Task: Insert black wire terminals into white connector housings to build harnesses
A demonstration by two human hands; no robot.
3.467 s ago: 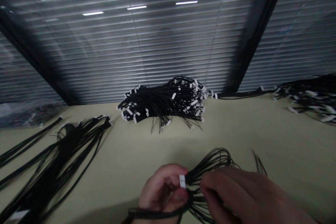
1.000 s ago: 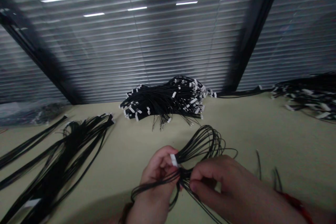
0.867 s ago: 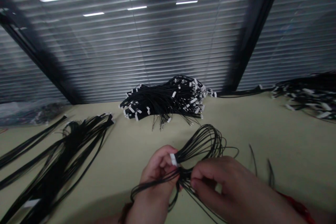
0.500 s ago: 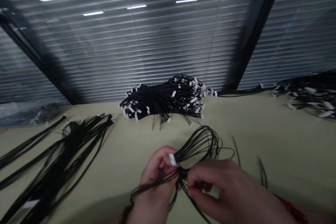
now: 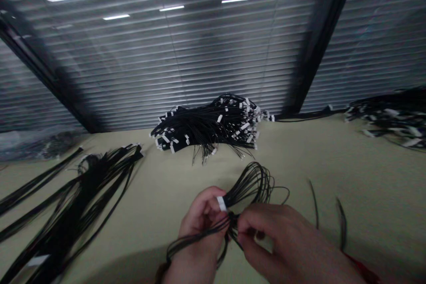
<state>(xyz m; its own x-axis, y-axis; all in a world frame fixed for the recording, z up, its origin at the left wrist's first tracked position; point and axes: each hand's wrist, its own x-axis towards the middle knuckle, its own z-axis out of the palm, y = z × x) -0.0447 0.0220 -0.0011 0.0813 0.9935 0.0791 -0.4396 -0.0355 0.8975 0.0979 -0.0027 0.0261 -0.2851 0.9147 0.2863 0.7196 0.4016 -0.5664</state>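
Note:
A bundle of thin black wires point(image 5: 248, 183) is bent into a loop above the pale table. My left hand point(image 5: 199, 230) is closed around its gathered part, with a white connector point(image 5: 221, 203) showing by the thumb and index finger. Several wires hang back over the left wrist. Close beside it, my right hand point(image 5: 286, 237) pinches wires with thumb and index finger just right of the gathered point. Its other fingers are curled under, and exactly which strands it holds is hidden. Beyond both hands lies a pile of black wires with white connectors point(image 5: 206, 122).
Long black cable bundles point(image 5: 83, 199) lie on the left of the table point(image 5: 159, 177). A clear plastic bag point(image 5: 43, 144) is at the far left, another wire pile point(image 5: 396, 115) at the far right. Window blinds point(image 5: 199, 57) rise behind the table edge.
The loop has become slightly narrower, its loose strand drawn left. Loose wire ends beyond my right hand have shifted right. Both hands keep their hold nearly in place.

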